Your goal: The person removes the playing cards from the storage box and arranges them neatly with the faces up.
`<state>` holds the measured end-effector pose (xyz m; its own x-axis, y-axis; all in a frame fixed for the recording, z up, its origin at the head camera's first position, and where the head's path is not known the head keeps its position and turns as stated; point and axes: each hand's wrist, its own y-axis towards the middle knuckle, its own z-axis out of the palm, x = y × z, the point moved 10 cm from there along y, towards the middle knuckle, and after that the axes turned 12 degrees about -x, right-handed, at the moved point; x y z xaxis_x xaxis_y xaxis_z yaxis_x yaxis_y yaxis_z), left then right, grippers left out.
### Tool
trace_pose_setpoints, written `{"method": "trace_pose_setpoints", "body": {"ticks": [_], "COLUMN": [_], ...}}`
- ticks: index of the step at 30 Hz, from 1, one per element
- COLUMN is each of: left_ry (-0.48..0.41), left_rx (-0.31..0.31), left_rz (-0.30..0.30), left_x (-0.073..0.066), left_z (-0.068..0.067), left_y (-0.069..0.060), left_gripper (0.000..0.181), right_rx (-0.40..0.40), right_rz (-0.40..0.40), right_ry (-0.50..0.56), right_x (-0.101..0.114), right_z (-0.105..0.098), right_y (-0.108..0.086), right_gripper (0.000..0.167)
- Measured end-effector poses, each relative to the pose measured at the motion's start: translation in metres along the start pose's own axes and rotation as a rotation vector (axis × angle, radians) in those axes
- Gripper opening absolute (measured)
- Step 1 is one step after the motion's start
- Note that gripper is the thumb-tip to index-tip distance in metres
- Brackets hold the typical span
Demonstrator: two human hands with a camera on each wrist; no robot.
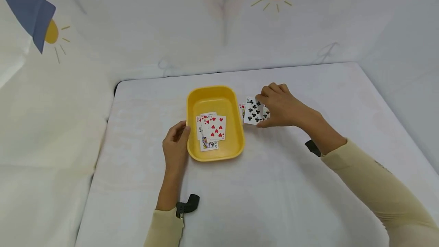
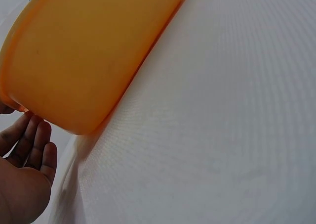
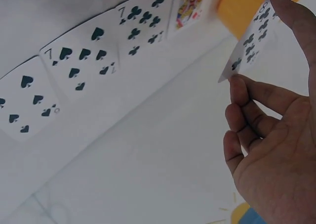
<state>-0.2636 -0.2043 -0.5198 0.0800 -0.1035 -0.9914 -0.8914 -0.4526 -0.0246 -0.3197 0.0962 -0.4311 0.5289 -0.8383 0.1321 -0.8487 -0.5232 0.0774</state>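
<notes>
While left hand (image 1: 175, 144) grips tray (image 1: 217, 101), right hand (image 1: 282, 106) pinches card (image 1: 252, 113) at three o'clock; inner cards (image 1: 218, 127) placed, outer cards (image 3: 143, 25) remaining.

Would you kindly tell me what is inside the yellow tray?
Overlapping playing cards, topped by a seven of hearts; cards beneath are partly covered, so their exact number is unclear.

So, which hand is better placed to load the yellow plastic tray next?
Probably the right hand, pinching a white eight-of-clubs card beside the tray; the left hand is holding it.
</notes>
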Motion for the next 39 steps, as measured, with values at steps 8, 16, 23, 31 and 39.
{"method": "trace_pose_setpoints", "body": {"ticks": [8, 16, 23, 31, 39], "left_ry": [0.008, 0.010, 0.027, 0.030, 0.037], "left_rx": [-0.008, -0.002, 0.016, 0.000, -0.001], "left_rz": [-0.013, -0.027, -0.061, -0.030, -0.010], "left_x": [0.003, 0.004, 0.007, 0.003, 0.001], "left_z": [-0.006, -0.007, -0.006, -0.012, -0.017], "left_y": [0.001, 0.002, 0.002, 0.002, 0.002], "left_gripper": [0.039, 0.036, 0.035, 0.038, 0.041], "right_rx": [0.014, 0.041, 0.045, 0.057, 0.068], "right_rz": [0.028, 0.070, 0.105, 0.139, 0.174], "right_ry": [-0.007, 0.010, 0.014, 0.034, 0.035], "right_x": [-0.025, -0.046, -0.066, -0.085, -0.108], "right_z": [0.007, 0.010, 0.012, 0.016, 0.022], "right_y": [-0.009, -0.019, -0.035, -0.046, -0.057], "right_gripper": [0.083, 0.083, 0.084, 0.081, 0.081]}}
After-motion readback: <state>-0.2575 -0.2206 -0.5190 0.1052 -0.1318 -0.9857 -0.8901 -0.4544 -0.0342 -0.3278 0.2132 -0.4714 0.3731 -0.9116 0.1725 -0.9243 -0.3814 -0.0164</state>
